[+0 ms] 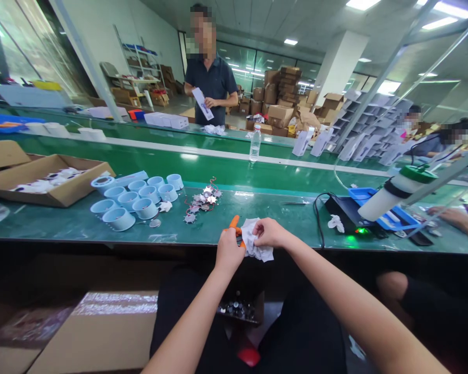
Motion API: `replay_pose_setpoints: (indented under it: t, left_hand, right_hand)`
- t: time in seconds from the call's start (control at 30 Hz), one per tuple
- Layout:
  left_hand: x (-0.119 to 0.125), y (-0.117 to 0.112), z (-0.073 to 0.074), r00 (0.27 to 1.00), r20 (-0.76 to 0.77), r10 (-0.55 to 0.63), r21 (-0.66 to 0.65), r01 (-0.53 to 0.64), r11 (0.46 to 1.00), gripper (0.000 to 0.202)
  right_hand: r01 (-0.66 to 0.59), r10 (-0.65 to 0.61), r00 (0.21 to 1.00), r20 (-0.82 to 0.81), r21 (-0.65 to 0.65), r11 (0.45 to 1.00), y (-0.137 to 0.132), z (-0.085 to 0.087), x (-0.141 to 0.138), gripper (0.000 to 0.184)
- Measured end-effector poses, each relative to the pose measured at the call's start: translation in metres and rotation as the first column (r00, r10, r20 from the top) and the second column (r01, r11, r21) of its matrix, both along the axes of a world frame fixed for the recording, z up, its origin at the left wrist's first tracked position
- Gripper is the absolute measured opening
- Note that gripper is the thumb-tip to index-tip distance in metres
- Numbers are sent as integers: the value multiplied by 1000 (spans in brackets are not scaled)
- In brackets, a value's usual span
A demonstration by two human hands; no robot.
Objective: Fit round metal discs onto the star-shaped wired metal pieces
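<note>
Over the front edge of the green bench, my left hand (229, 249) is closed around an orange-handled tool (235, 223), whose working end is hidden. Beside it, my right hand (270, 232) pinches a crumpled white tissue or cloth (260, 252) that hangs against the tool. Past my hands lies a small heap of metal discs with red wires (203, 200). Several light-blue round cups (119, 220) stand in rows to the left, with a loose metal disc (155, 223) in front of them.
An open cardboard box (68, 195) of white pieces sits far left. At right are a black device (341, 210) with a green light, a blue tray (398, 221) and a tilted white bottle (382, 200). A water bottle (255, 143) stands behind. Co-workers are across and at right.
</note>
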State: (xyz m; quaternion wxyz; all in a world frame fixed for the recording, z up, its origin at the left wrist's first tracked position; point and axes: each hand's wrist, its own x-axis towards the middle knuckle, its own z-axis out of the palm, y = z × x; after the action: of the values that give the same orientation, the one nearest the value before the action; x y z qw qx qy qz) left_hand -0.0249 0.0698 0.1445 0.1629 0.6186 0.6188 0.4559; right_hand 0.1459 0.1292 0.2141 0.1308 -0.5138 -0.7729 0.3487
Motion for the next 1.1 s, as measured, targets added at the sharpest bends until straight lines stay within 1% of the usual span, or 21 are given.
replay_pose_setpoints:
  t: [0.07, 0.13, 0.23, 0.3, 0.33, 0.4, 0.43, 0.47, 0.53, 0.57, 0.63, 0.7, 0.73, 0.77, 0.83, 0.9, 0.93, 0.97, 1.0, 1.07, 1.1]
  left_hand:
    - [0, 0, 0, 1000, -6, -4, 5, 4, 1000, 29]
    - [-1, 0, 0, 1000, -11, -7, 13, 7, 1000, 28]
    - [-1, -1, 2, 1000, -17, -10, 27, 10, 1000, 25]
    - [0, -2, 3, 1000, -20, -10, 34, 11, 999, 24]
    - [0, -2, 4, 1000, -23, -10, 36, 11, 999, 24]
    - [0, -2, 5, 1000, -26, -7, 41, 8, 999, 24]
    - [0, -2, 5, 1000, -28, -5, 43, 6, 999, 25]
    - [1, -2, 5, 1000, -29, -2, 45, 3, 999, 24]
    - [1, -3, 6, 1000, -29, 3, 50, -1, 999, 23]
    - [1, -3, 6, 1000, -29, 3, 52, -1, 999, 23]
    - [1, -3, 6, 1000, -30, 0, 58, 2, 998, 22]
    - [1, -3, 6, 1000, -30, -4, 65, 6, 998, 20]
    - [1, -2, 5, 1000, -30, -6, 69, 8, 998, 19]
    - [1, -2, 5, 1000, -29, -9, 73, 11, 997, 18]
    - [1, -2, 3, 1000, -26, -16, 87, 18, 996, 18]
    - [1, -2, 2, 999, -21, -27, 98, 29, 995, 23]
    - [1, -2, 2, 999, -18, -34, 101, 35, 994, 28]
    - [1, -2, 2, 999, -15, -40, 102, 41, 994, 33]
    - [1, -2, 2, 999, -13, -44, 99, 45, 994, 37]
    - [1, -2, 2, 999, -15, -46, 90, 47, 995, 39]
    - [1, -2, 3, 999, -18, -41, 84, 42, 996, 36]
  right_hand:
    - [-13, 13, 1000, -20, 5, 1000, -2, 2, 1, 26]
    - [-41, 43, 998, -37, 46, 998, -7, 5, 3, 30]
    - [-82, 85, 996, -10, 182, 980, -20, 8, 10, 35]
    - [-81, 77, 997, 26, 307, 948, -31, 7, 17, 41]
    - [-76, 64, 997, 45, 367, 927, -37, 5, 21, 48]
    - [-78, 42, 995, 89, 456, 886, -48, -1, 29, 64]
    - [-84, 34, 993, 111, 485, 871, -53, -6, 32, 68]
    - [-90, 29, 991, 128, 506, 858, -56, -11, 36, 66]
    - [-93, 33, 992, 122, 529, 843, -59, -19, 41, 48]
    - [-88, 44, 994, 95, 530, 843, -59, -22, 44, 38]
    - [-55, 60, 998, 6, 507, 860, -56, -26, 48, 24]
    - [23, 26, 995, -101, 454, 891, -51, -26, 52, 13]
    - [79, -15, 988, -154, 415, 906, -48, -25, 53, 10]
    - [141, -67, 976, -207, 367, 920, -44, -23, 55, 9]
    - [244, -168, 938, -304, 234, 941, -37, -20, 56, 15]
    - [288, -230, 894, -384, 101, 952, -32, -18, 57, 26]
    - [294, -240, 877, -416, 70, 953, -30, -17, 56, 30]
    - [291, -231, 867, -442, 73, 954, -30, -15, 55, 31]
    - [285, -209, 865, -457, 105, 953, -30, -14, 54, 30]
    - [248, -138, 888, -439, 203, 947, -34, -12, 51, 22]
    - [206, -93, 908, -409, 241, 948, -37, -10, 49, 18]
